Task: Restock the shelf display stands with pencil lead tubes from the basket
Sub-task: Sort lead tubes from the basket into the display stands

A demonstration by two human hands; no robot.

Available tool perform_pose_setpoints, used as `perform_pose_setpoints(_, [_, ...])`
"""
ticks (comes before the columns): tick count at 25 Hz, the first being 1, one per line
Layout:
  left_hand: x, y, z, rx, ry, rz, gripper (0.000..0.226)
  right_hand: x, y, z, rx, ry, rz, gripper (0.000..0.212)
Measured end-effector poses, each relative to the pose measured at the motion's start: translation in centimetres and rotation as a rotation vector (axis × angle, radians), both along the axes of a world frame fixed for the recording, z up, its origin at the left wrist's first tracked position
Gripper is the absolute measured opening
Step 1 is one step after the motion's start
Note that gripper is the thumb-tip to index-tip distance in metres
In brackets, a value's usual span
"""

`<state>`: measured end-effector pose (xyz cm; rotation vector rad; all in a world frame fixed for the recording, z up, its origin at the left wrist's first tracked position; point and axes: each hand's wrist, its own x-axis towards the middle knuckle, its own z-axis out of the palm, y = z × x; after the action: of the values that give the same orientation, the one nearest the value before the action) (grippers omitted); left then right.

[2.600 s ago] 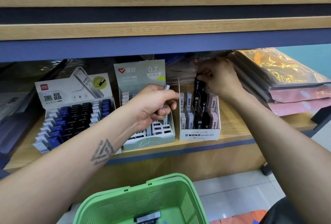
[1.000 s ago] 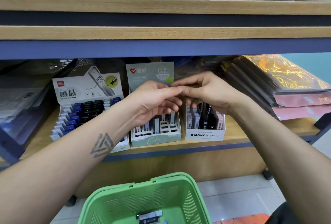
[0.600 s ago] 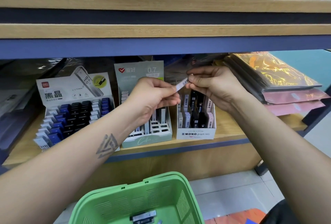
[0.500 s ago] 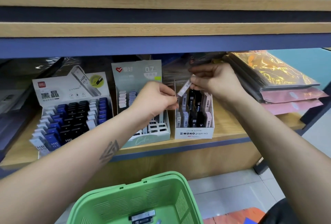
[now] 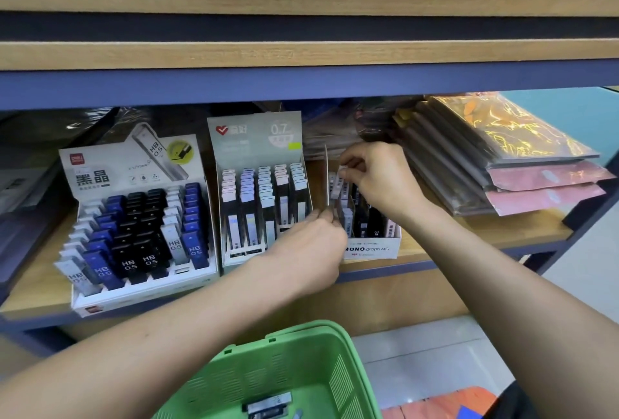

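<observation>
Slotting: right hand (image 5: 378, 180) lowers a pale pencil lead tube (image 5: 336, 185) toward the left column of the MONO stand (image 5: 371, 246); my read, insertion is the step in hand, not yet seated.
Risk 1: tube looks tilted; if it goes down like that it could catch on the stand's tall left side flap (image 5: 326, 180) or a divider and jam, or bend the cardboard.
Risk 2: stand is light card near the shelf edge (image 5: 418, 266); a hard push could slide or tip it, spilling the tubes already in it.
Risk 3: slots are narrow and crowded; tube could land in a wrong or filled slot and knock neighbours askew.
Right hand pose: reaching in from the right, wrist bent down, thumb and forefinger pinching the tube near its top, other fingers loosely curled above the stand.
Left hand pose: left hand (image 5: 313, 246) low at the stand's front-left corner, back of hand to camera, fingertips bunched at the flap's lower edge; they seem to steady or pinch it, but the contact is blurred, cannot tell what if anything it holds.
Tube location: in the air, just above the stand's left column, touching only the right fingers as far as visible.
Stock left: green basket (image 5: 338, 368) below the shelf, a few dark tubes (image 5: 268, 403) on its floor, so more restocking remains.
Neighbours: 0.7 stand (image 5: 258, 150) and HB 0.5 stand (image 5: 110, 170) to the left, both mostly full.
</observation>
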<state>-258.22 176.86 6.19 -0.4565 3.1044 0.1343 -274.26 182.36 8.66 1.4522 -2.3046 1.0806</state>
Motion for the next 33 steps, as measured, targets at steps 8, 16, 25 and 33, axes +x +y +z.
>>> perform_pose_setpoints(8, [0.1, -0.8, 0.4, 0.020, -0.014, -0.029, 0.051, 0.8, -1.0, -1.4, 0.216, 0.224, 0.022, 0.016])
perform_pose_setpoints(16, [1.5, -1.2, 1.5, 0.101, 0.167, -0.062, 0.024, 2.6, 0.3, 0.3, 0.084, 0.133, -0.021, 0.027])
perform_pose_setpoints(25, [15.0, -0.8, -7.9, -0.036, -0.214, -0.080, 0.030, 16.2, 3.4, -11.0, 0.648, -0.150, 0.376, 0.014])
perform_pose_setpoints(33, [18.7, -1.5, -22.0, 0.290, -0.594, 0.231, 0.024, 19.3, 3.2, -27.4, 1.211, -0.068, 0.366, 0.036])
